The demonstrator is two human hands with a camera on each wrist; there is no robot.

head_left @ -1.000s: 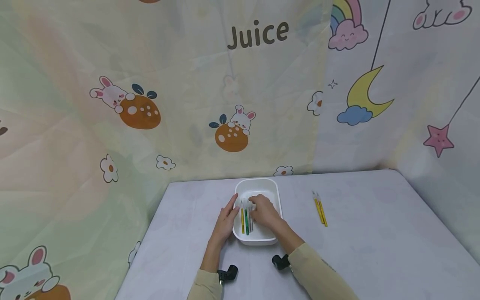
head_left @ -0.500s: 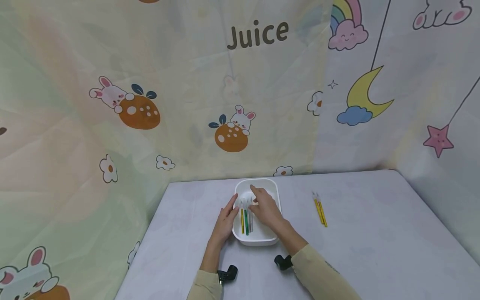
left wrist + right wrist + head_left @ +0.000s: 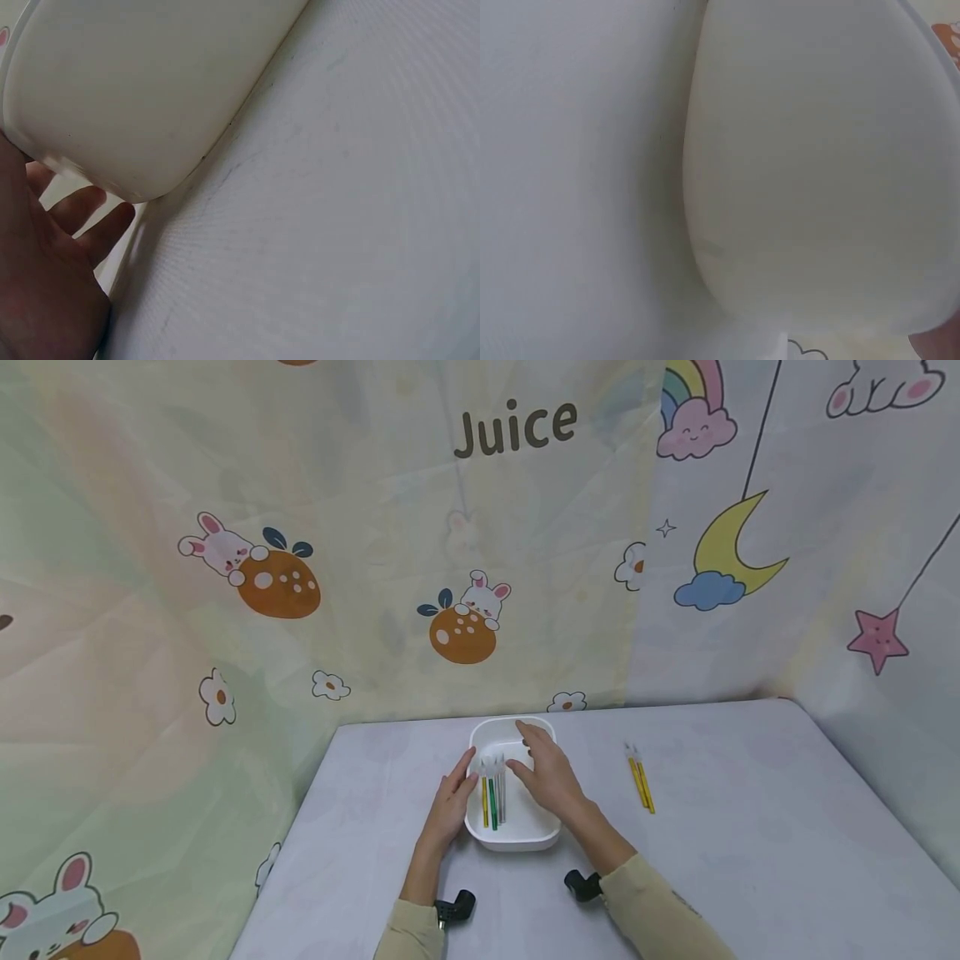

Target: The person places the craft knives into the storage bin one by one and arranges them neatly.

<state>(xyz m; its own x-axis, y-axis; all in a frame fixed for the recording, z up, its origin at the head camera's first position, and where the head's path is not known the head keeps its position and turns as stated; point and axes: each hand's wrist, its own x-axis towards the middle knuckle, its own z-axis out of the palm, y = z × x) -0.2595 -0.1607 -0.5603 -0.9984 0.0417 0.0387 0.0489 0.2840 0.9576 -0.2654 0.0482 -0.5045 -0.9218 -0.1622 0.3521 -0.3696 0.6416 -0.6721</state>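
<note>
Left hand [image 3: 448, 803] at the left wall of the tray [image 3: 532, 827], fingers fairly straight, touching; right hand [image 3: 553, 777] over its right side, thumb and fingers apart, holding nothing. Pens [image 3: 492, 802] lie side by side in the tray; two yellow pens [image 3: 646, 785] on the tabletop [image 3: 750, 827]. Best, likely: tray steadied, row undisturbed. Backdrop [image 3: 375, 527] reads "Juice"; no pen lettering legible.

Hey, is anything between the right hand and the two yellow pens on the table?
Only the right rim of the white tray: the right hand extends over it, so it would probably need to lift clear. Nothing else visible stands before the yellow pens.
</note>
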